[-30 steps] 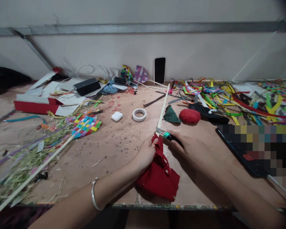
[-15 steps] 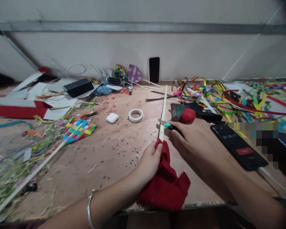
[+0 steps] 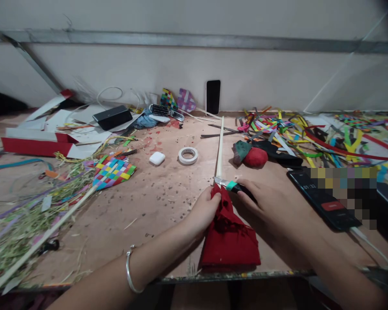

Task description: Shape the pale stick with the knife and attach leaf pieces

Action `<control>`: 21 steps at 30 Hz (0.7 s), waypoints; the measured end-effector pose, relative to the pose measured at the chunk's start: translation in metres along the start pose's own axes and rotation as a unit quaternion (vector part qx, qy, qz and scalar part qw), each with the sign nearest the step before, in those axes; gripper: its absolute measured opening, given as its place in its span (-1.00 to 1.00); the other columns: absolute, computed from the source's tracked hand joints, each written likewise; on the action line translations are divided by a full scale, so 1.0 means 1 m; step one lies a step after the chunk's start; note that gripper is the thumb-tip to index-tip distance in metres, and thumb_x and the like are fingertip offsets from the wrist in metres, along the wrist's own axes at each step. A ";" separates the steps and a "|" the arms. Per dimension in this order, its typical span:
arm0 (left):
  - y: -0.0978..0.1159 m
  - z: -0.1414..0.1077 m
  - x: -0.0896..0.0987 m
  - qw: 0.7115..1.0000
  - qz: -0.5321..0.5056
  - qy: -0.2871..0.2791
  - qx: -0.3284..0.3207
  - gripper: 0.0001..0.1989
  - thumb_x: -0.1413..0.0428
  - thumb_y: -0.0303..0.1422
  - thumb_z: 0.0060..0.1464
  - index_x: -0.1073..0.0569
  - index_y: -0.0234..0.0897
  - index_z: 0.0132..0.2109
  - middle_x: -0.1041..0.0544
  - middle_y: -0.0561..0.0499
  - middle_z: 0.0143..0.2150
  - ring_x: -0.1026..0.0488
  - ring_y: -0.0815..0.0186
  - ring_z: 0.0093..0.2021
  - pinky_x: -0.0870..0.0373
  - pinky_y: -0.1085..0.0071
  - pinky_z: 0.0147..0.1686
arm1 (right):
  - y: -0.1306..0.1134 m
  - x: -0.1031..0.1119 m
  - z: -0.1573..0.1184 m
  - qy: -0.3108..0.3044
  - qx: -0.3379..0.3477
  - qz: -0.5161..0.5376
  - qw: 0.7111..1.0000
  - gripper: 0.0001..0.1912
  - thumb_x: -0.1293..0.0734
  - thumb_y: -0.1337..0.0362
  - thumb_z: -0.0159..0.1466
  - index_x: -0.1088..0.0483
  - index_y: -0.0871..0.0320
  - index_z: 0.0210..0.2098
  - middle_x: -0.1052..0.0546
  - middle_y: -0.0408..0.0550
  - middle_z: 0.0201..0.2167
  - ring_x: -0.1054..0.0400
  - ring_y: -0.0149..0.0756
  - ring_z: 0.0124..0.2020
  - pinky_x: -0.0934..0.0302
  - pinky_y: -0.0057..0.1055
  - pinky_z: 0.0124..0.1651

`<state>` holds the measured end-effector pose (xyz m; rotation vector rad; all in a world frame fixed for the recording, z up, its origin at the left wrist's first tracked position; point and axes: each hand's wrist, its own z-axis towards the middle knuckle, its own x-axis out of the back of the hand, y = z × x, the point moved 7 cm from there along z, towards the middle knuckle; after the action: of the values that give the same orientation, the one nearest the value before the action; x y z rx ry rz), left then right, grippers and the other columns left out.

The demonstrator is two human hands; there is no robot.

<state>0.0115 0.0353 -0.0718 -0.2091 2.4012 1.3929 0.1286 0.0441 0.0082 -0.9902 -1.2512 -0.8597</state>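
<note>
Head view: one pale strip (image 3: pixel 220 146), mid-table, pointed far; its near part was pinched through red cloth (image 3: pixel 231 249) by the left hand (image 3: pixel 203 210). One knife (image 3: pixel 243 191), grasped in the right hand (image 3: pixel 263 201), lay across it, just beyond. A shallow, even stroke directed far seemed advisable. Open tabletop (image 3: pixel 163 183) lay left; red pad (image 3: pixel 256 157), right; near edge (image 3: pixel 278 274), beside the cloth.

The stained tabletop (image 3: pixel 113 230) carries a white case (image 3: pixel 157 158), a tape roll (image 3: pixel 188 161) near it, and a red lump (image 3: pixel 256 158) touching a green piece (image 3: pixel 242 150). Red cloth (image 3: pixel 231 247) rests at the front edge; a woven fan (image 3: pixel 114 172) lies left, coloured strips (image 3: pixel 357 140) right.
</note>
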 end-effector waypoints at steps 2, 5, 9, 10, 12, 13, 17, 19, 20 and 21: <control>0.004 -0.001 0.002 1.000 0.025 0.009 -0.006 -0.82 0.06 -0.41 0.03 -0.32 -0.30 -0.18 -0.39 0.06 -0.39 -0.31 0.49 -0.47 -0.26 0.53 -0.36 | -0.001 -0.003 0.003 -0.010 -0.009 -0.022 1.000 -0.72 -0.04 0.19 0.27 -0.32 0.14 -0.25 -0.44 -0.01 -0.41 -0.27 -0.38 -0.46 0.01 -0.47 -0.39; 0.017 -0.004 0.005 0.992 0.113 0.026 -0.058 -0.84 0.07 -0.35 0.06 -0.32 -0.29 -0.22 -0.37 0.05 -0.38 -0.31 0.44 -0.38 -0.25 0.52 -0.32 | -0.004 -0.002 0.007 -0.009 -0.010 -0.036 0.999 -0.73 -0.05 0.20 0.27 -0.31 0.16 -0.27 -0.44 0.02 -0.37 -0.28 -0.35 -0.41 -0.01 -0.45 -0.37; 0.038 -0.014 0.001 0.955 0.238 0.024 -0.174 -0.80 0.09 -0.26 0.11 -0.33 -0.26 -0.23 -0.40 0.02 -0.27 -0.31 0.38 -0.23 -0.21 0.50 -0.18 | -0.006 0.003 0.007 0.017 -0.004 -0.016 1.000 -0.72 -0.06 0.17 0.27 -0.31 0.15 -0.23 -0.44 0.01 -0.34 -0.29 -0.35 -0.41 -0.02 -0.45 -0.38; 0.042 -0.017 0.000 0.946 0.256 0.023 -0.196 -0.77 0.11 -0.23 0.12 -0.33 -0.26 -0.22 -0.40 0.02 -0.26 -0.31 0.38 -0.22 -0.20 0.50 -0.16 | -0.006 0.005 0.007 0.024 -0.006 -0.012 1.000 -0.71 -0.06 0.16 0.27 -0.31 0.15 -0.22 -0.44 0.01 -0.35 -0.29 -0.35 -0.42 -0.03 -0.45 -0.38; 0.048 -0.020 -0.001 0.931 0.287 0.032 -0.222 -0.72 0.13 -0.18 0.13 -0.34 -0.25 -0.19 -0.41 0.03 -0.27 -0.32 0.37 -0.23 -0.20 0.49 -0.15 | -0.009 0.009 0.007 0.029 -0.016 -0.016 0.999 -0.69 -0.05 0.14 0.27 -0.32 0.17 -0.24 -0.44 0.02 -0.39 -0.28 -0.35 -0.45 -0.02 -0.45 -0.39; 0.050 -0.021 0.000 0.924 0.304 0.038 -0.228 -0.70 0.14 -0.16 0.14 -0.35 -0.25 -0.18 -0.42 0.03 -0.28 -0.32 0.37 -0.23 -0.20 0.48 -0.15 | -0.011 0.011 0.007 0.027 -0.022 -0.024 0.999 -0.68 -0.04 0.13 0.27 -0.32 0.18 -0.26 -0.44 0.03 -0.41 -0.28 -0.35 -0.47 -0.02 -0.45 -0.40; 0.056 -0.025 -0.002 0.898 0.368 0.045 -0.239 -0.69 0.20 -0.15 0.16 -0.31 -0.25 -0.20 -0.42 0.03 -0.27 -0.32 0.36 -0.23 -0.21 0.46 -0.19 | -0.018 0.016 0.008 0.035 -0.041 -0.049 0.997 -0.64 -0.02 0.11 0.28 -0.31 0.20 -0.28 -0.42 0.03 -0.48 -0.25 -0.35 -0.52 0.01 -0.45 -0.42; 0.057 -0.025 -0.003 0.885 0.396 0.043 -0.240 -0.69 0.23 -0.16 0.17 -0.29 -0.25 -0.22 -0.41 0.02 -0.28 -0.32 0.35 -0.25 -0.22 0.45 -0.22 | -0.017 0.016 0.008 0.056 -0.046 -0.045 0.996 -0.63 -0.01 0.10 0.28 -0.30 0.20 -0.24 -0.42 0.02 -0.48 -0.26 -0.34 -0.52 0.02 -0.45 -0.42; 0.058 -0.026 -0.003 0.879 0.410 0.043 -0.241 -0.69 0.24 -0.16 0.17 -0.28 -0.25 -0.22 -0.41 0.02 -0.28 -0.32 0.35 -0.26 -0.22 0.45 -0.24 | -0.016 0.014 0.008 0.066 -0.047 -0.040 0.996 -0.63 -0.01 0.10 0.28 -0.30 0.20 -0.23 -0.42 0.02 -0.48 -0.26 -0.34 -0.51 0.01 -0.45 -0.41; 0.058 -0.026 -0.004 0.873 0.423 0.044 -0.241 -0.69 0.24 -0.17 0.18 -0.28 -0.25 -0.22 -0.41 0.02 -0.29 -0.32 0.35 -0.27 -0.22 0.45 -0.26 | -0.015 0.012 0.008 0.074 -0.045 -0.034 0.996 -0.62 -0.01 0.10 0.28 -0.30 0.20 -0.21 -0.42 0.02 -0.48 -0.27 -0.33 -0.50 0.01 -0.45 -0.41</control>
<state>-0.0084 0.0419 -0.0119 0.7767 2.2325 2.3842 0.1137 0.0465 0.0223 -0.9421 -1.1333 -1.0302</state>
